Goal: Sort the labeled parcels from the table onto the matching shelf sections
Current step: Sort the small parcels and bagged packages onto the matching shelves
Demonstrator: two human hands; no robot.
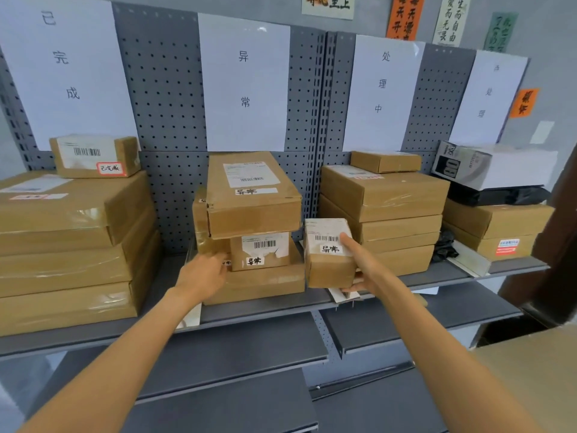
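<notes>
right hand [362, 270] grips small parcel [327, 264] | left hand [203, 273] touches stack [253, 279]

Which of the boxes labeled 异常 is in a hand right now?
The small box right of the 异常 stack, gripped by the right hand; the others sit stacked on the shelf.

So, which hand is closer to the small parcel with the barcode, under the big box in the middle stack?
Left. The left hand is just beside the small barcode parcel; the right hand holds another parcel, further right.
</notes>
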